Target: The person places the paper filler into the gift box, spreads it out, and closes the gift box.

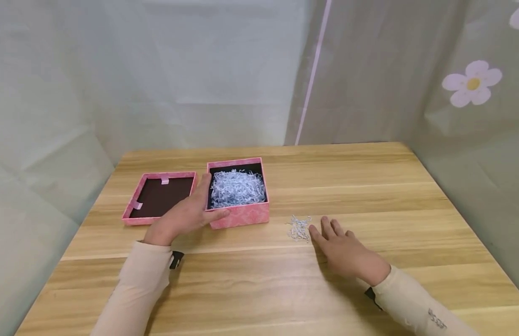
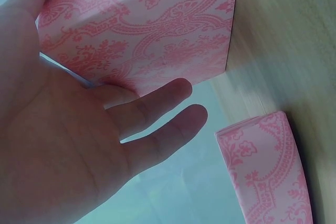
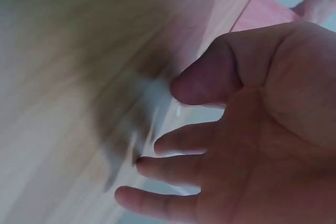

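Observation:
A pink patterned box point(image 1: 242, 216) holds a heap of pale blue shredded paper point(image 1: 237, 188). My left hand point(image 1: 188, 215) rests against its left front corner, thumb along the front wall and fingers at the left side. In the left wrist view, two fairly straight fingers point(image 2: 168, 127) of that hand stand off the box's patterned wall point(image 2: 152, 30). To the right of the box, a small pile of loose paper shreds point(image 1: 299, 228) lies on the table. My right hand point(image 1: 343, 249) is palm down beside this pile, fingers spread, index fingertip right at its edge.
The box's pink lid point(image 1: 158, 221) lies inside up at the left, showing a dark lining and small ribbon tabs. All of this stands on a wooden table point(image 1: 368, 186). Grey-green curtains point(image 1: 221, 70) hang behind and beside it, one with a flower print point(image 1: 473, 84).

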### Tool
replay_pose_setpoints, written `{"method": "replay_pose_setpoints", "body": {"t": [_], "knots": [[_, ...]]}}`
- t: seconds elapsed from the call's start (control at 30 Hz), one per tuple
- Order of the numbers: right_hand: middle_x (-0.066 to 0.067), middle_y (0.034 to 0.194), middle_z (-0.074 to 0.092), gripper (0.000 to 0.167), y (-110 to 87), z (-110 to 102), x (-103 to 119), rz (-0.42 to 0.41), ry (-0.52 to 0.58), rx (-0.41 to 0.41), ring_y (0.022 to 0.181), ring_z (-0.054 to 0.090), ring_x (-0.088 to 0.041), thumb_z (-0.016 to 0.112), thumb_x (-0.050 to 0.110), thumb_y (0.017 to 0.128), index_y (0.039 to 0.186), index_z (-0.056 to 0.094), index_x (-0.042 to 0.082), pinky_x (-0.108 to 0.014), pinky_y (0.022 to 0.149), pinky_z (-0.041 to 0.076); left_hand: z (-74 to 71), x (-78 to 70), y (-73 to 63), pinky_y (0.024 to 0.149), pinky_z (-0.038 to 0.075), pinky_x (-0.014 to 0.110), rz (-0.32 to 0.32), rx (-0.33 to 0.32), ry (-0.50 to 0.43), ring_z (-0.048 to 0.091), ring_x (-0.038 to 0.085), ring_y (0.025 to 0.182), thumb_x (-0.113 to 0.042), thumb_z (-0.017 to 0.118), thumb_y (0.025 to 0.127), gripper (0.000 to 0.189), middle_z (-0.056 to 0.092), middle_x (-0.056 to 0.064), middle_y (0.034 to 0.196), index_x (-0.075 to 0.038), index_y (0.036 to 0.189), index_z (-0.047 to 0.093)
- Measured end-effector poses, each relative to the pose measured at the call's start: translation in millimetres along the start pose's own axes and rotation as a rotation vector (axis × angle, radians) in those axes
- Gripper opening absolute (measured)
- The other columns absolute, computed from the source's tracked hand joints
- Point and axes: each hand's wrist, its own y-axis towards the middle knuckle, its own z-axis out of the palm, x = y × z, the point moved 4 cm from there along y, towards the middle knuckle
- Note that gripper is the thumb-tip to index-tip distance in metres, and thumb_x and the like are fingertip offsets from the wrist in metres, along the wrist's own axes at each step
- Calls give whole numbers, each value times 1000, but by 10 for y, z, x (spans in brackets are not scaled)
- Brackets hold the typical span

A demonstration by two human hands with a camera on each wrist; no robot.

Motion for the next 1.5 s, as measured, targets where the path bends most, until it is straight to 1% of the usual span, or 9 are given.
{"method": "replay_pose_setpoints", "body": {"t": [0.47, 0.7, 0.8, 0.9, 1.0, 1.1, 1.27, 1.4, 1.5], "knots": [[-36, 158, 18, 68, 14, -8, -74, -58, 24, -56, 140, 24, -58, 50, -4, 97, 161, 26, 7, -75, 97, 35, 29, 16, 21, 117, 17, 54, -16, 14, -5, 8, 39, 151, -63, 62, 92, 120, -14, 18, 166, -7, 157, -21], [-34, 137, 51, 55, 99, -114, -137, -156, 36, -304, 120, 54, -49, 64, 8, 97, 146, 45, -10, -60, 93, 48, 31, 23, 46, 117, 17, 54, -22, 14, 2, 9, 39, 151, -66, 61, 91, 121, -13, 18, 166, -5, 158, -19], [-30, 133, 52, 70, 221, -139, -165, -119, 169, -335, 111, 56, -40, 74, 24, 95, 147, 43, -10, -53, 91, 50, 28, 34, 43, 117, 17, 54, -24, 14, 6, 9, 39, 151, -66, 61, 91, 121, -13, 19, 166, -3, 158, -18], [-28, 135, 47, 78, 360, -163, -226, -45, 433, -314, 108, 53, -34, 73, 36, 95, 151, 39, -5, -46, 84, 52, 22, 37, 42, 117, 18, 54, -15, 9, 9, 10, 40, 150, -66, 60, 92, 120, -13, 19, 166, -4, 157, -20], [-27, 138, 48, 69, 451, -150, -321, 24, 736, -332, 116, 54, -38, 68, 34, 99, 151, 41, -2, -47, 88, 51, 20, 29, 47, 117, 19, 54, -7, 5, 1, 12, 39, 150, -65, 61, 92, 120, -13, 18, 166, -7, 157, -22], [-26, 134, 53, 54, 465, -91, -384, 60, 893, -414, 118, 56, -39, 65, 24, 101, 144, 49, -3, -47, 92, 51, 24, 18, 48, 117, 19, 53, -5, 8, -2, 11, 38, 150, -65, 61, 92, 120, -14, 18, 166, -7, 157, -22], [-23, 126, 54, 60, 466, 16, -274, 135, 752, -526, 98, 60, -32, 75, 26, 94, 143, 52, -2, -40, 79, 51, -2, -14, 39, 117, 20, 53, -10, 10, 11, 11, 39, 150, -65, 61, 92, 121, -14, 18, 166, -6, 157, -21], [-21, 130, 47, 84, 502, 56, -74, 193, 544, -500, 96, 55, -30, 83, 45, 83, 148, 48, 3, -39, 71, 47, -14, -8, 28, 116, 22, 53, -19, 13, 18, 12, 39, 150, -66, 60, 92, 121, -15, 16, 166, -5, 157, -20], [-20, 128, 47, 85, 519, 75, 29, 208, 452, -493, 99, 53, -30, 85, 48, 79, 143, 52, 4, -38, 70, 46, -8, 3, 24, 117, 21, 53, -18, 17, 13, 11, 39, 150, -66, 60, 92, 121, -15, 17, 166, -5, 157, -21]]}}
